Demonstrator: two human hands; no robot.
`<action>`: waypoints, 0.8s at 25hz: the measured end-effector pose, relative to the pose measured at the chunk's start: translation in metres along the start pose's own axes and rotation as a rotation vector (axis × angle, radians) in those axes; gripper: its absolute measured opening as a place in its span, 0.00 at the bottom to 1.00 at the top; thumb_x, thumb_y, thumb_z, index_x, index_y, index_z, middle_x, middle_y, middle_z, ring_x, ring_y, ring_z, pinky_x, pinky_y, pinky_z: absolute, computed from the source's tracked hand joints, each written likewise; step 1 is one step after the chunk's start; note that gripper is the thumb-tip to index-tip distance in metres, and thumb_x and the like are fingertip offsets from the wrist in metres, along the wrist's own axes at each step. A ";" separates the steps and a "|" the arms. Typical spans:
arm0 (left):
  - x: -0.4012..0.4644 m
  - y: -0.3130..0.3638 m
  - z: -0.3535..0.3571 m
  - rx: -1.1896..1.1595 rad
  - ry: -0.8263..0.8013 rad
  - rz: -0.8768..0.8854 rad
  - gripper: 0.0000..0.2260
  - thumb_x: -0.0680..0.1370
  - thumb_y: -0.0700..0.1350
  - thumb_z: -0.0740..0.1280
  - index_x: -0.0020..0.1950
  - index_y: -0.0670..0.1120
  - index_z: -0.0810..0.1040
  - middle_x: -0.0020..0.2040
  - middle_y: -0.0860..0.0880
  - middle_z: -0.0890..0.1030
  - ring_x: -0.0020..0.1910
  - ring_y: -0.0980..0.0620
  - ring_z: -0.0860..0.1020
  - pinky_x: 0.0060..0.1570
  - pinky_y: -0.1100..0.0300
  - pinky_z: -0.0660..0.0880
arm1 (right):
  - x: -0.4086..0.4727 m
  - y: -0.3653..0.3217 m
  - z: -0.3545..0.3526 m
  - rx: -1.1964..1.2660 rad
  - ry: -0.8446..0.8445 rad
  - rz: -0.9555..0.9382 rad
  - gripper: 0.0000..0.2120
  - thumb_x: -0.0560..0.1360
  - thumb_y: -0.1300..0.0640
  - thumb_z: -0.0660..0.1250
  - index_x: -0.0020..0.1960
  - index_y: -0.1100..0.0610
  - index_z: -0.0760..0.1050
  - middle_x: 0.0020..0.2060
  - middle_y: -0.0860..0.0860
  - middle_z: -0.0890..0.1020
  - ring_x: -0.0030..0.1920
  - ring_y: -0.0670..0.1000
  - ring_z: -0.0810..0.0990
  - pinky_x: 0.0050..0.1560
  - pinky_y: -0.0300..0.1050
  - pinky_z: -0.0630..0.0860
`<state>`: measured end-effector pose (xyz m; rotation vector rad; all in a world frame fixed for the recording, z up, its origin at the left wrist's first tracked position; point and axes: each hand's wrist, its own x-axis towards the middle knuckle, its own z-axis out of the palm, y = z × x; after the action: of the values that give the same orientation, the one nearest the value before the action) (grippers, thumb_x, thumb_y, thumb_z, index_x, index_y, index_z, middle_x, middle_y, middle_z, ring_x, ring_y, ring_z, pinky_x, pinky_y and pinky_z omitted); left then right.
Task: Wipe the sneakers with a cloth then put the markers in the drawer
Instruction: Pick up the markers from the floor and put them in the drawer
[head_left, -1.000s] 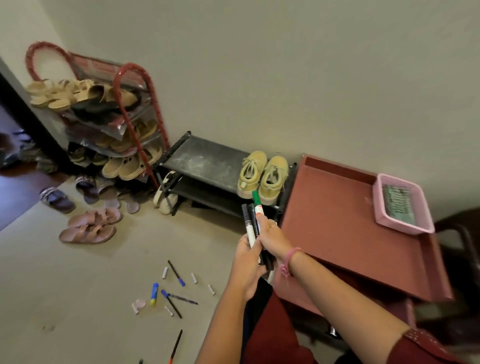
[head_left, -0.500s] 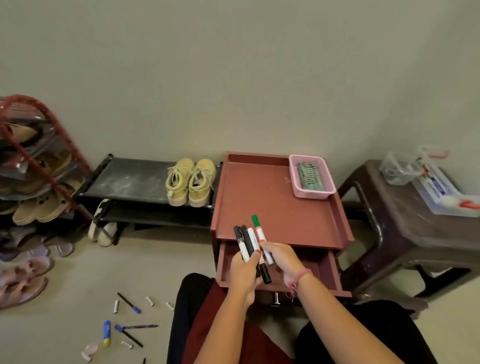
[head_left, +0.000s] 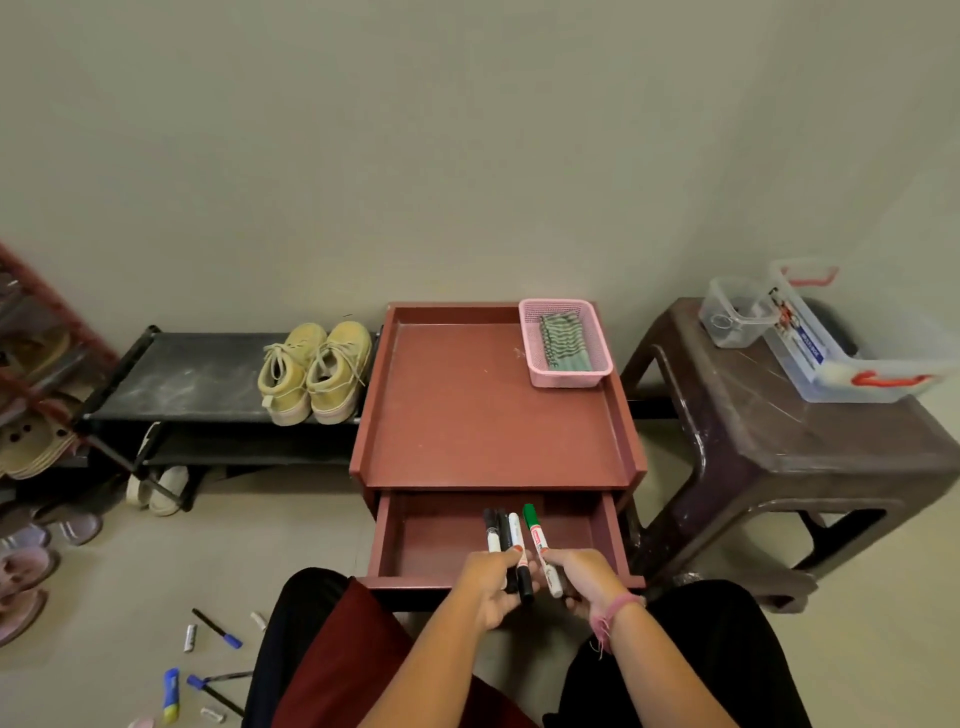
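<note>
In the head view, the left hand (head_left: 491, 584) grips a bundle of 3 markers (head_left: 506, 545): 2 with black caps and 1 with a white barrel, their caps pointing away from the person. The right hand (head_left: 582, 574) pinches a green-capped marker (head_left: 540, 548) with a white barrel and a red label band, just beside the bundle. Both hands hover over the front edge of the open drawer (head_left: 441, 535), whose floor shows bare reddish brown. The drawer is pulled out from a small reddish cabinet (head_left: 467, 410) with a raised rim round its top.

At the back right corner of the cabinet top stands a pink basket (head_left: 597, 371) holding a green striped cloth (head_left: 563, 345). A pair of yellow sneakers (head_left: 314, 371) sits at the right end of a low black shoe shelf (head_left: 187, 379), touching the cabinet's left side.

How many fingers wrap the markers is hard to tell, since the barrels hide the fingertips. More pens and caps (head_left: 208, 660) lie scattered on the floor (head_left: 104, 597) at lower left; their kind is too small to make out. Racks of sandals (head_left: 31, 447) are cut off by the left edge.

A dark plastic stool (head_left: 779, 441) to the right carries 2 clear containers (head_left: 810, 338), one with red handles. The wall (head_left: 467, 130) behind is plain grey-beige.
</note>
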<state>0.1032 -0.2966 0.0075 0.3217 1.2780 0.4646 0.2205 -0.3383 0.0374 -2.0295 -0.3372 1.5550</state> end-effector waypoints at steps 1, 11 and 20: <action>0.007 0.002 0.004 -0.002 0.017 -0.006 0.05 0.80 0.33 0.61 0.50 0.32 0.76 0.37 0.38 0.80 0.32 0.47 0.79 0.25 0.57 0.77 | 0.009 0.000 -0.004 -0.004 0.004 0.025 0.10 0.76 0.56 0.64 0.45 0.60 0.82 0.30 0.52 0.79 0.24 0.45 0.70 0.23 0.35 0.62; 0.093 0.008 0.033 0.074 0.093 -0.068 0.03 0.79 0.30 0.61 0.49 0.32 0.75 0.40 0.38 0.78 0.37 0.47 0.78 0.35 0.55 0.76 | 0.090 -0.009 -0.035 -0.197 0.043 0.004 0.06 0.74 0.59 0.66 0.45 0.60 0.81 0.31 0.52 0.80 0.27 0.47 0.77 0.27 0.38 0.71; 0.156 0.005 0.037 0.215 0.205 -0.085 0.03 0.78 0.32 0.63 0.50 0.34 0.76 0.37 0.40 0.78 0.33 0.48 0.76 0.32 0.58 0.73 | 0.146 -0.031 -0.031 -0.934 0.198 -0.215 0.06 0.76 0.60 0.61 0.46 0.57 0.76 0.44 0.54 0.81 0.52 0.55 0.79 0.56 0.45 0.72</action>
<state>0.1721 -0.2131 -0.1110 0.4062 1.5398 0.2924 0.2969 -0.2467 -0.0578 -2.6571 -1.3464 1.1297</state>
